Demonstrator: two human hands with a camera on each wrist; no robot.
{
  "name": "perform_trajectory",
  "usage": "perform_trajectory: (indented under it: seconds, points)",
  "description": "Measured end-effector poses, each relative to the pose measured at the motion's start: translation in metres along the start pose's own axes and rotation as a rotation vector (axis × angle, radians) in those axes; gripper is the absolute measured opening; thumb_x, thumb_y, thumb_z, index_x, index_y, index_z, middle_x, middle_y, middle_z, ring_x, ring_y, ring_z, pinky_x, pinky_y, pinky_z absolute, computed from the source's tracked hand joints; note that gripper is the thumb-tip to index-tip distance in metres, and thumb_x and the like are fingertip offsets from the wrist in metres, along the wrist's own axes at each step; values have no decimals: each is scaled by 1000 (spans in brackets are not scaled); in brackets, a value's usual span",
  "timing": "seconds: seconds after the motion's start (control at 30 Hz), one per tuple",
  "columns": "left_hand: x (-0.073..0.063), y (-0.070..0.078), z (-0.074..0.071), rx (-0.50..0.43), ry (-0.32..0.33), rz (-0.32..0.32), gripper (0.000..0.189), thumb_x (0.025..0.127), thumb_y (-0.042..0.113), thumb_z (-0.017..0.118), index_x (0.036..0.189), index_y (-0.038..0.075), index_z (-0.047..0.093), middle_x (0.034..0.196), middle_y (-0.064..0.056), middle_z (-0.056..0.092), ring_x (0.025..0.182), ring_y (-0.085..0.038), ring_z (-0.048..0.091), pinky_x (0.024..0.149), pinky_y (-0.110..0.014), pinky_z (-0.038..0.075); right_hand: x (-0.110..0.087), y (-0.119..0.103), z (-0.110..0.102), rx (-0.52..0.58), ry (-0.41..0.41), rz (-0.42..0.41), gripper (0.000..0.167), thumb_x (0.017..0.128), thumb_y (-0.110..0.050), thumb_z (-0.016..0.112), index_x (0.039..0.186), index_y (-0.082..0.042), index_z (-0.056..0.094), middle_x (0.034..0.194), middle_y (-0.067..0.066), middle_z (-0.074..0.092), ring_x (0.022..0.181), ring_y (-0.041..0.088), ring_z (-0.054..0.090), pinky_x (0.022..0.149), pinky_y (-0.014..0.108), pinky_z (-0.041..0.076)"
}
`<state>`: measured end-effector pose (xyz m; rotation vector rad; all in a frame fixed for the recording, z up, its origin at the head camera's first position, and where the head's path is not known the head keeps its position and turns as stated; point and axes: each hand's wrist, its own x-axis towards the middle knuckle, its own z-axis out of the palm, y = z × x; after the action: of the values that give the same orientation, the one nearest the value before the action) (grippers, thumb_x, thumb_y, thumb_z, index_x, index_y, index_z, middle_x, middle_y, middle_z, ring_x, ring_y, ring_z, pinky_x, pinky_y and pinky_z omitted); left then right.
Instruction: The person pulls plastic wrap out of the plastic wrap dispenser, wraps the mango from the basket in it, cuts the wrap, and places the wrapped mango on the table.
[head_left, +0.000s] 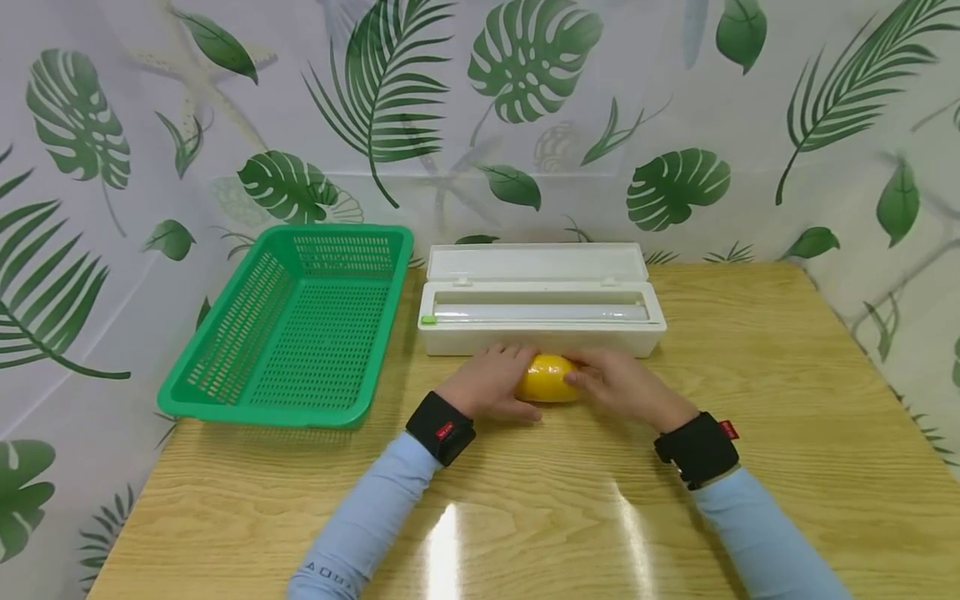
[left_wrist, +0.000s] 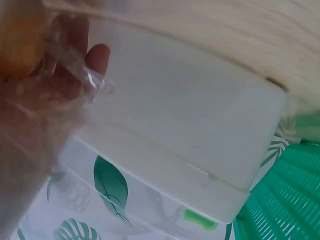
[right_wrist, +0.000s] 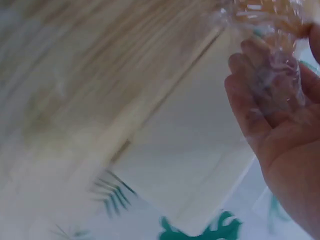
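A yellow oval fruit [head_left: 547, 378], wrapped in shiny cling film, is between both hands just in front of a white cling film dispenser [head_left: 540, 342]. My left hand [head_left: 491, 383] grips its left end, fingers on the far side and thumb on the near side. At the right end, my right hand [head_left: 622, 387] holds it with the thumb on the near face. Loose cling film [right_wrist: 285, 82] trails over the right fingers in the right wrist view. More clear film [left_wrist: 82, 70] crosses the left fingers in the left wrist view. The fruit's underside is hidden.
The dispenser's lid [head_left: 536, 262] is raised at the back, showing a film roll [head_left: 540, 312] inside and a green slider [head_left: 428, 320] at left. A green plastic basket [head_left: 360, 408] stands left on the wooden table [head_left: 750, 375]. Leaf-printed cloth [head_left: 585, 192] hangs behind.
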<state>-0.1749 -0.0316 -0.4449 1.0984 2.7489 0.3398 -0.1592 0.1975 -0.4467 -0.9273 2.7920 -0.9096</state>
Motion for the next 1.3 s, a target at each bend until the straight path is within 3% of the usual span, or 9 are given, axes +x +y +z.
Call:
perform_trajectory:
  seconds: [0.1,0.23,0.33,0.47,0.7,0.83,1.0,1.17,1.3]
  points:
    - [1,-1,8,107,80,-2,84,75,59,71,135,11,38,126,-9,51,116,-27,48,98,-39,42,2,-4,1,-116,14,-45,30,95,-23,57,115,-1,60,96,5,66,82,16,60,74,35,49]
    - [2,-4,14,165,150,11,77,76,56,71,131,10,43,120,-9,53,111,-25,49,97,-36,42,0,-8,4,-207,4,-28,48,85,-31,70,120,0,57,100,9,65,88,22,60,77,38,49]
    - [1,-6,15,156,160,38,77,77,55,71,131,8,42,121,-7,54,110,-24,50,99,-35,40,-2,-8,5,-234,-17,-16,59,79,-32,76,122,2,55,106,13,64,94,27,60,81,40,49]
    - [-2,-7,14,117,188,47,76,77,56,70,127,6,43,117,-6,56,105,-23,52,94,-34,42,-3,-7,4,-218,-50,-19,49,85,-27,71,121,2,54,105,11,63,92,23,59,80,38,48]
    - [-6,-5,19,158,209,-11,72,80,56,67,130,10,43,123,-8,53,114,-26,48,97,-39,41,-2,-10,6,-219,-73,-44,52,92,-19,61,133,4,39,105,17,61,92,26,60,81,42,49]
    - [-7,-1,23,181,212,-23,64,81,47,71,126,10,44,113,-7,56,107,-22,53,94,-35,45,-6,-12,10,-244,-65,-59,55,94,-18,59,137,5,33,112,22,59,100,33,59,87,45,48]
    - [-10,4,21,190,204,-29,60,82,47,69,123,11,45,110,-5,57,101,-20,55,87,-33,49,-12,-27,5,-281,-61,7,70,83,-19,72,137,8,36,118,24,58,108,36,55,91,46,46]
    - [-16,11,2,132,230,23,59,83,42,69,124,8,45,110,-5,58,96,-18,56,86,-30,48,-8,-53,5,-537,108,23,85,64,-23,85,129,10,41,118,27,55,116,44,47,100,52,39]
    - [-22,19,-18,169,330,20,64,80,31,76,128,5,43,111,-9,59,96,-22,57,87,-30,48,3,-59,7,-668,304,22,72,59,-21,86,114,5,47,96,23,57,95,40,54,85,45,47]
